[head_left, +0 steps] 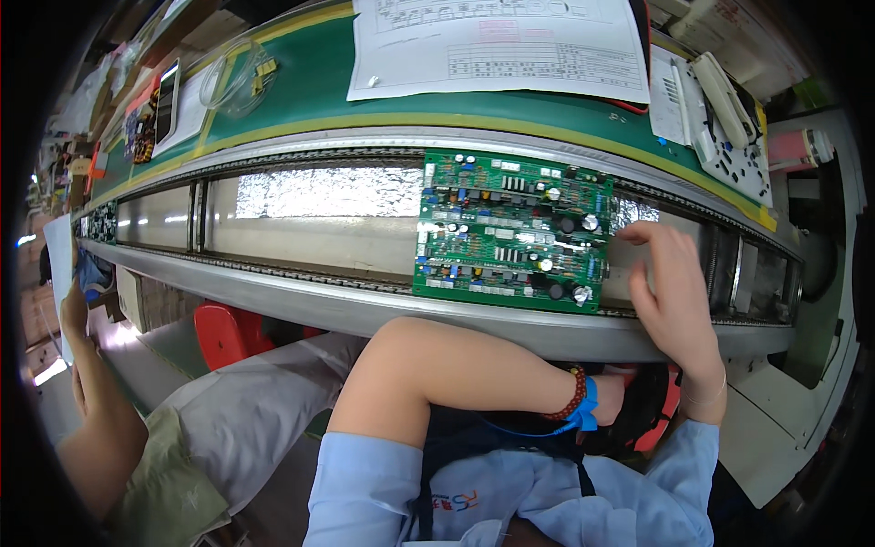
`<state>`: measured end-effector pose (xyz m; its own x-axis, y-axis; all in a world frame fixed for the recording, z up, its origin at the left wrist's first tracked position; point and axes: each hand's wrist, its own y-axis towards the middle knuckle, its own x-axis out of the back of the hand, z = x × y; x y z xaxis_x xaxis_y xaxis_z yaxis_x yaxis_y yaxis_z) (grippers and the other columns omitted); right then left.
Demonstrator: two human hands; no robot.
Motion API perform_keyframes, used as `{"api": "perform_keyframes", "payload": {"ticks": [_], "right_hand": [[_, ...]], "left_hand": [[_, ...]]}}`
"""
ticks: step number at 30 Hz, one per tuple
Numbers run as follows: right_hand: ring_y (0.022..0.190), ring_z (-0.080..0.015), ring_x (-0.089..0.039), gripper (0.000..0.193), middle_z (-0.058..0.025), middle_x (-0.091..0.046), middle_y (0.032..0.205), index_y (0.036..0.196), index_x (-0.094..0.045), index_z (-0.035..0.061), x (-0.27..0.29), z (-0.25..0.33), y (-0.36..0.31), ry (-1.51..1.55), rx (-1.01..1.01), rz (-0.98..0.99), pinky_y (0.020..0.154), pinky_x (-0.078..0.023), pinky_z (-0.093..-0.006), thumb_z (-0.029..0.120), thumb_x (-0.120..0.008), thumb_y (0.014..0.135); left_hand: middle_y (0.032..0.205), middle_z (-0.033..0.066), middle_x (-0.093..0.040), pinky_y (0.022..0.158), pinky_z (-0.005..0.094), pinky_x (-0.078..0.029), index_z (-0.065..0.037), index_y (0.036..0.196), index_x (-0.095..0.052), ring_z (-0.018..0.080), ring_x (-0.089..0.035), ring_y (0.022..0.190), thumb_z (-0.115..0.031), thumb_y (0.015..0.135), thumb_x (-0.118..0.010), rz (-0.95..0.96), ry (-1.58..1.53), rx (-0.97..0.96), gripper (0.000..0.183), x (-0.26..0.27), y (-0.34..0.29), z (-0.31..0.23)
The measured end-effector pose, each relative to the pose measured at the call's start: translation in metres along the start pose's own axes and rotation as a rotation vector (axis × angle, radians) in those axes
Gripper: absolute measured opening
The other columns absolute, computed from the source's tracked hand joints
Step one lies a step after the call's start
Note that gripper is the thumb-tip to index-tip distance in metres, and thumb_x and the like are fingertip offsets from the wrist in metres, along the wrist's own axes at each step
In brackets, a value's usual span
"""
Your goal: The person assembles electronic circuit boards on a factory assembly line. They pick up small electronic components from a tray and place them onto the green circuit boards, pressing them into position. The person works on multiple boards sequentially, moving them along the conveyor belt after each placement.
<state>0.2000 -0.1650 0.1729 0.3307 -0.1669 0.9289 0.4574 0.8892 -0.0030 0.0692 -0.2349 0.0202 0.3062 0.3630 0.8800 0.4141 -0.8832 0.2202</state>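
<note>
Green circuit board (510, 232) lies just left of right hand (670, 292) fingers (638, 232)

a long metal conveyor line with chain rails (365, 296) runs across the view, and a green rectangular circuit board crowded with small components (510, 232) sits across its two rails. a second, darker circuit board (102, 221) rides the same rails far to the left. behind the conveyor lies a green bench mat with a yellow edge (301, 82). on it rest a large white printed paper sheet (497, 46), a clear plastic bag (235, 77), and a white plastic tool (725, 96) at the right.
</note>
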Motion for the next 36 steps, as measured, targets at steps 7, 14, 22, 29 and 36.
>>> {"api": "perform_keyframes", "payload": {"ticks": [7, 14, 22, 29, 36], "right_hand": [[0.098, -0.0223, -0.056, 0.036, -0.0052, -0.062, 0.110, 0.096, -0.056, 0.0054, -0.002, 0.027, 0.001, 0.152, 0.418, 0.048, 0.085, -0.037, -0.0407, -0.003, -0.058, 0.061], [0.105, -0.0261, -0.055, 0.041, -0.0063, -0.062, 0.118, 0.099, -0.054, 0.0068, -0.012, 0.033, 0.002, 0.129, 0.471, 0.109, 0.086, -0.034, -0.0400, -0.008, -0.055, 0.061], [0.088, -0.0233, -0.056, 0.032, -0.0067, -0.064, 0.098, 0.091, -0.059, 0.0059, 0.013, 0.011, 0.023, 0.201, 0.361, -0.010, 0.083, -0.037, -0.0349, -0.010, -0.049, 0.065], [0.073, -0.0118, -0.056, 0.013, -0.0068, -0.059, 0.082, 0.090, -0.057, -0.0032, 0.033, -0.047, 0.030, 0.429, 0.014, 0.027, 0.065, -0.043, -0.0234, -0.005, -0.047, 0.082], [0.052, -0.0096, -0.047, 0.017, -0.0084, -0.054, 0.061, 0.087, -0.063, -0.0019, 0.032, -0.070, 0.021, 0.352, -0.220, 0.316, 0.049, -0.037, -0.0263, 0.007, -0.051, 0.079]], "left_hand": [[0.067, 0.0041, -0.067, 0.063, 0.0370, -0.041, -0.014, 0.069, -0.072, 0.0223, -0.063, 0.067, -0.019, 0.068, -0.060, 0.001, -0.015, 0.042, 0.013, -0.001, 0.000, 0.001], [0.067, 0.0040, -0.067, 0.064, 0.0367, -0.041, -0.013, 0.068, -0.071, 0.0222, -0.063, 0.067, -0.020, 0.069, -0.060, -0.001, -0.016, 0.061, 0.013, -0.001, 0.001, -0.002], [0.067, 0.0039, -0.067, 0.065, 0.0363, -0.041, -0.013, 0.068, -0.071, 0.0222, -0.062, 0.067, -0.020, 0.069, -0.060, -0.025, -0.025, 0.089, 0.013, 0.006, 0.004, -0.002], [0.067, 0.0039, -0.066, 0.065, 0.0359, -0.041, -0.013, 0.067, -0.071, 0.0221, -0.062, 0.067, -0.020, 0.069, -0.059, -0.027, -0.040, 0.087, 0.014, 0.012, -0.012, -0.003], [0.068, 0.0041, -0.066, 0.065, 0.0354, -0.041, -0.012, 0.066, -0.070, 0.0219, -0.062, 0.068, -0.021, 0.070, -0.059, -0.069, -0.079, 0.071, 0.014, -0.005, -0.007, -0.010]]}}
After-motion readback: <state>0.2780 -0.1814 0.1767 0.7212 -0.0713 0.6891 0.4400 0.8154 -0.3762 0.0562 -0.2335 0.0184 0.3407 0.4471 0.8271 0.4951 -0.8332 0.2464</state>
